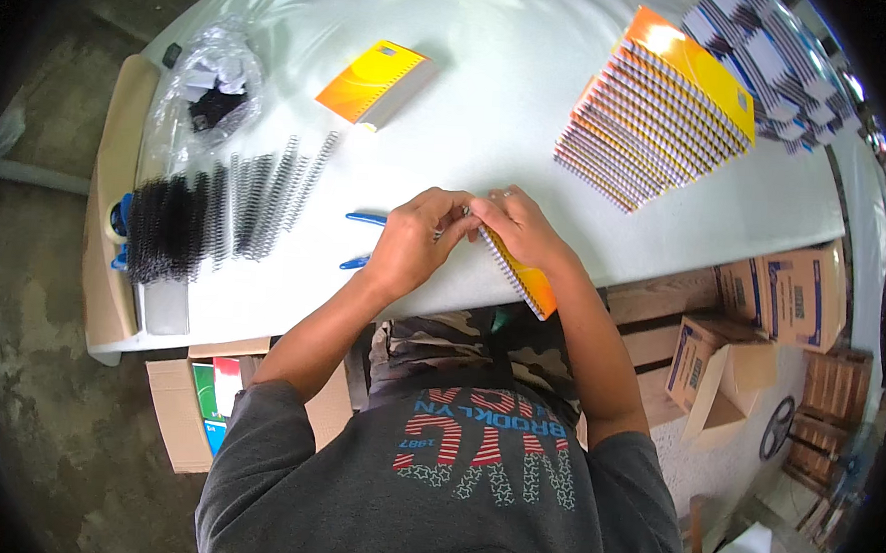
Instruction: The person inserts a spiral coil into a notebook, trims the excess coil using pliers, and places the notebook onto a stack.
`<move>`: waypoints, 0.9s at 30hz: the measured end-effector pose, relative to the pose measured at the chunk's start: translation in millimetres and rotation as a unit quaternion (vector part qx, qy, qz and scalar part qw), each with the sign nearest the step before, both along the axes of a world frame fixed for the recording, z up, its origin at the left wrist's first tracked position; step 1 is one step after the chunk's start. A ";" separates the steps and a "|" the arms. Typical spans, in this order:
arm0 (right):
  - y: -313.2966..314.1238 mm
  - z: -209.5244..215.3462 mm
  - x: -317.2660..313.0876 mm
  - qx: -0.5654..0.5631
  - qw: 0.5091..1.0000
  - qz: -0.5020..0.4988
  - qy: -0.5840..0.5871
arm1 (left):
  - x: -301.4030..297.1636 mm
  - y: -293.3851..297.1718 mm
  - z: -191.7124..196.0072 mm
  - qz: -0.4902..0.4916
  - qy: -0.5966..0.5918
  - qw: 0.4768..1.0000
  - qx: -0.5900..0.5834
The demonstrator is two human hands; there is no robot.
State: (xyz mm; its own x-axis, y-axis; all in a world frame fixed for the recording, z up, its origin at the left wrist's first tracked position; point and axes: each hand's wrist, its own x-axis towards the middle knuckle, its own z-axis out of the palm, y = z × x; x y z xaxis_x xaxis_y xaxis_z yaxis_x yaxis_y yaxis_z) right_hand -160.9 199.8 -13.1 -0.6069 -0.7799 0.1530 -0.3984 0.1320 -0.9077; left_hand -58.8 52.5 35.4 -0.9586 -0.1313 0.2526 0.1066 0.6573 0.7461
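Both hands' fingers (456, 217) pinching notebook (528, 279) spiral edge.

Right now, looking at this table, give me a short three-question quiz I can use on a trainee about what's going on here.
1. True or false: both hands are on the same notebook.
2. Multiple choice: where do the loose spiral coils lie? A) on the person's left side of the table B) on top of the fanned stack C) in a cardboard box
3. Short answer: what colour is the cover of the single notebook lying alone at the far side of the table?

Key
1. True: the left hand and right hand both grip the orange notebook at its spiral edge.
2. A: the spiral coils lie left, away from the fanned stack.
3. Orange-yellow: the single notebook.
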 end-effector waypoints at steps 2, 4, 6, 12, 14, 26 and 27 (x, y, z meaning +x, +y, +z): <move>1.6 1.3 -1.5 -0.022 0.999 0.035 -0.031 | -1.8 -15.8 8.0 0.051 0.099 0.993 -0.025; 1.1 -0.8 -2.2 -0.016 0.999 0.043 -0.011 | -9.7 -68.4 21.8 0.185 0.287 0.918 -0.202; 0.9 1.2 -1.6 -0.007 0.999 0.048 0.008 | -14.9 -130.0 44.7 0.311 0.340 0.863 -0.205; 6.4 5.4 0.2 -0.015 0.991 -0.075 0.109 | -32.4 -158.7 54.5 0.315 0.094 0.908 -0.261; 12.8 18.9 0.1 -0.024 0.950 -0.249 0.186 | -26.9 -96.1 39.3 0.169 -0.065 0.983 -0.042; 118.0 173.7 2.6 -0.314 0.862 -0.295 0.266 | -80.0 56.9 149.0 -0.122 0.365 0.919 -0.082; 116.9 179.7 -3.6 -0.448 0.827 -0.285 0.185 | -91.0 66.9 156.1 -0.125 0.369 0.917 -0.082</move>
State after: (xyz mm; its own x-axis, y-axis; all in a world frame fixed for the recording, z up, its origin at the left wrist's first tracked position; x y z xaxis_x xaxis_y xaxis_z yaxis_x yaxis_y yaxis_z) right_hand -164.5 316.7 166.6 -0.6188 0.1436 0.7723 -0.7759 -0.2650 -0.5724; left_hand -149.8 119.4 191.5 -0.5129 0.1670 0.8420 0.7055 0.6408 0.3027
